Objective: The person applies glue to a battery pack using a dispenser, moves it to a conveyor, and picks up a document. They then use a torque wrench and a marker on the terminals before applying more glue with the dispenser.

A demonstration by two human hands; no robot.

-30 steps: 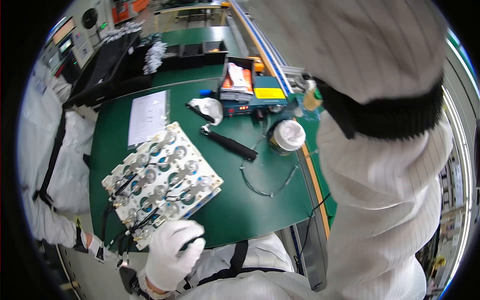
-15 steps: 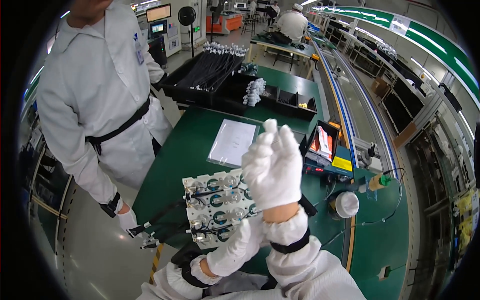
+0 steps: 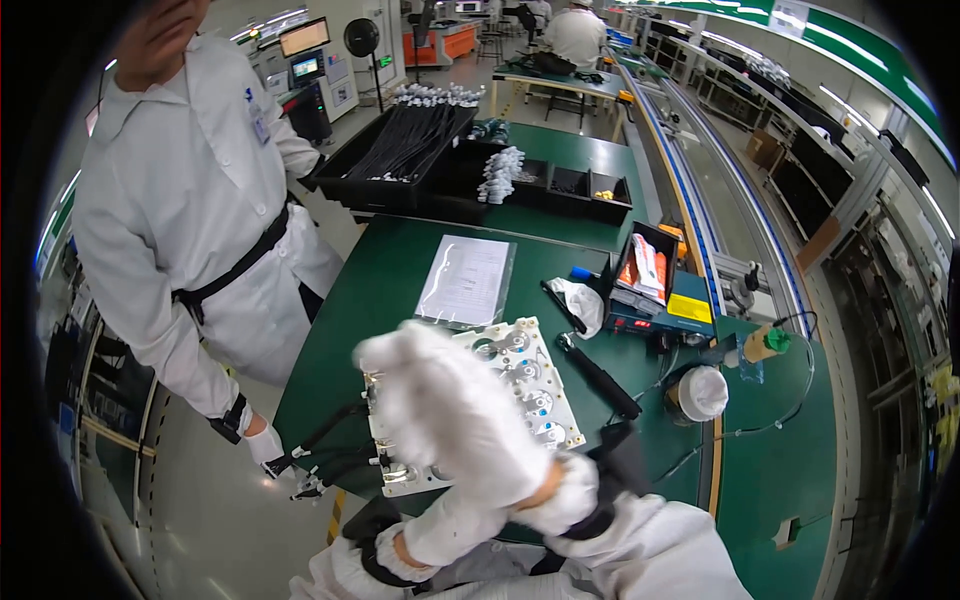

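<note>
My right hand, in a white glove, hovers over the left and middle of a white panel. Motion smears its fingers, so what they hold, if anything, does not show. Beneath its wrist, my gloved left hand lies at the panel's near edge, its fingers hidden behind my right hand. Round clear and metallic parts with blue spots sit in rows on the panel. Black cables run from its left side toward a co-worker's gloved hand.
Right of the panel lie a black-handled tool, a black pen and a crumpled white cloth. Beyond are a blue box with a red display, a white-lined cup, a sleeved paper sheet and black trays of cables.
My right hand, raised with its fingers up before, has swung down and left over the panel. The panel's right side, the black-handled tool and the cloth have come into sight.
</note>
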